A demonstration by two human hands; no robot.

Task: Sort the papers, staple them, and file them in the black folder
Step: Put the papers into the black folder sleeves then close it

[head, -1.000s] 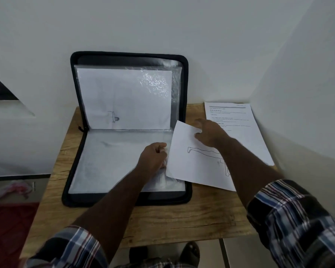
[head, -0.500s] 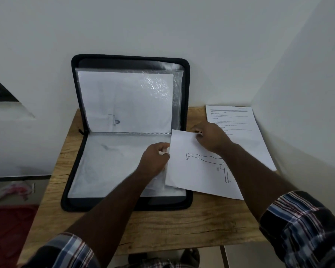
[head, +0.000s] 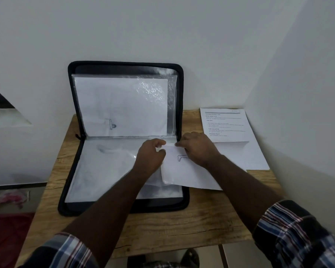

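1. Pinched at its top-left corner between the curled fingers of both hands: a white sheet of paper with a black line drawing [head: 184, 171].
2. Left hand [head: 150, 156] is closed on the sheet's left edge, thumb side up; the edge of a clear plastic sleeve [head: 112, 169] may be held too, cannot be told.
3. Right hand [head: 196, 148] is laid over the sheet's upper part, fingertips at the corner, just beside the left hand's.
4. Drawn sheet is tilted; its left part lies over the right side of the folder's lower half, the rest over the table and the second sheet.
5. Black zip-edged fabric folder [head: 122, 206] is open: lower half flat on the table, upper half propped upright against the white wall [head: 162, 29].
6. Upper half carries a clear sleeve with a white sheet bearing a small sketch [head: 120, 105].
7. White printed text sheet [head: 228, 126] lies flat at the table's right rear, partly covered by the drawn sheet, next to the side wall.
8. Light wooden table [head: 182, 225] bears everything.
9. Plaid shirt sleeves [head: 298, 235] are seen at both forearms, pushed up.
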